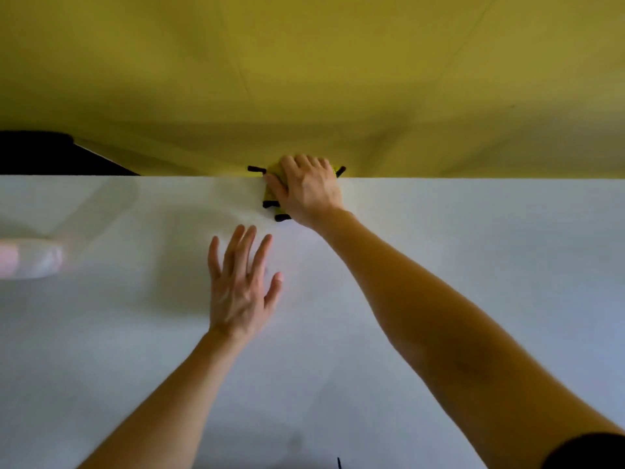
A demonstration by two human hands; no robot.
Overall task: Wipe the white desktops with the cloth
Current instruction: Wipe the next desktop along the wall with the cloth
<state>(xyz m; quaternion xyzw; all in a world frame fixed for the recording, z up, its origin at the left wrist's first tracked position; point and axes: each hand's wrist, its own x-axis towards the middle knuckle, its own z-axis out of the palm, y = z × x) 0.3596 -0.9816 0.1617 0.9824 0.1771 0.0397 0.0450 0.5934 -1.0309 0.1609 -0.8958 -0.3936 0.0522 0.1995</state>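
A yellow wall (pixel 304 79) rises just past the right hand (pixel 306 191), which presses a cloth (pixel 270 198) flat at the far edge of the white desk (pixel 473 265). The cloth is yellow-green with dark trim, mostly covered; its long axis cannot be told. The left hand (pixel 240 286), fingers spread and holding nothing, hovers nearer.

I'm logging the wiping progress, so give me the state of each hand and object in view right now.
right hand: pressed flat on the cloth, at the desktop's far edge.
cloth: yellow with dark trim, mostly covered by the hand.
left hand: open, fingers spread, holding nothing.
white desktop: bare near the hands.
blurred pale object: far left, too blurred to identify.
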